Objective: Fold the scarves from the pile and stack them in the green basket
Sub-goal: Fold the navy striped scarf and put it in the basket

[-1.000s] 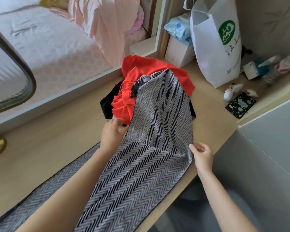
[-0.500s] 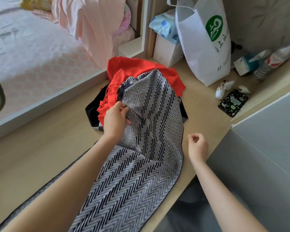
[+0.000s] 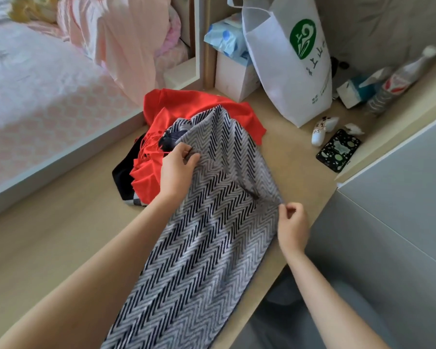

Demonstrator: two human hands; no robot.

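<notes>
Chevron scarf (image 3: 212, 235) lies along worktop (image 3: 48, 248), far end on pile (image 3: 199, 107). Left hand (image 3: 176, 170) pinches its upper part, right hand (image 3: 292, 227) pinches right edge. Step, judged: straightening before fold. Next: match edges. Basket unseen.

surface: light wooden desk (image 3: 61, 235) | left: pink-sheeted bed (image 3: 35, 96) | right: grey panel (image 3: 400, 197) | daylight

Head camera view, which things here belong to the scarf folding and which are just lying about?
Job: zigzag scarf, pinched by left hand and right hand; red scarf; dark scarf under it. No green basket in view.
Lying about: white bag, phone, water bottle, white box.
</notes>
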